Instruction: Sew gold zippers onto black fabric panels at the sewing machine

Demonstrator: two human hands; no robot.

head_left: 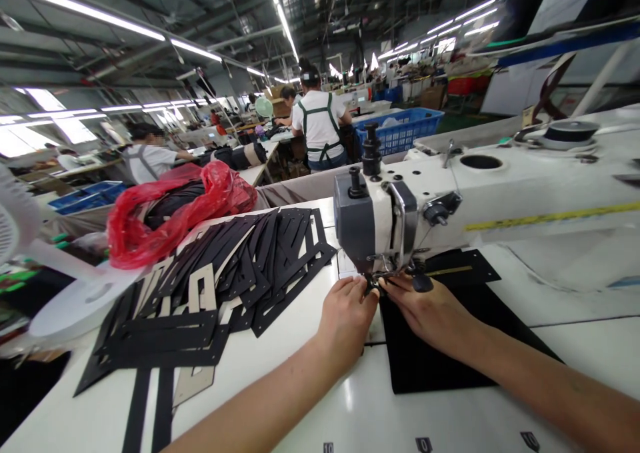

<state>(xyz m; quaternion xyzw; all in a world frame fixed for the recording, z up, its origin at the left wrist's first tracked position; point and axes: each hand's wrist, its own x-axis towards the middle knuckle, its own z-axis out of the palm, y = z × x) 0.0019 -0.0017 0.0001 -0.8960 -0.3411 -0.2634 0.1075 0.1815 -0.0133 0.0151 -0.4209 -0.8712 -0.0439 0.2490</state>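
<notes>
Both hands meet under the head of a white and grey sewing machine (373, 216). My left hand (347, 320) is closed, thumb and fingertips pinched together just left of the needle area; whatever is in them is too small to make out. From the other side, my right hand (433, 310) reaches to the presser foot, its fingers closed on the near corner of a black fabric panel (435, 366). That panel lies flat on the white table under my right hand and forearm. The needle and the stitched spot are hidden by the fingers and machine head.
Left of the machine lies a spread pile of black frame-shaped pieces (250, 260), some with beige backs. Behind it sits a red plastic bag (220, 186) with dark pieces. A white fan (75, 300) stands far left. A blue basket (400, 130) and a co-worker (320, 123) are beyond.
</notes>
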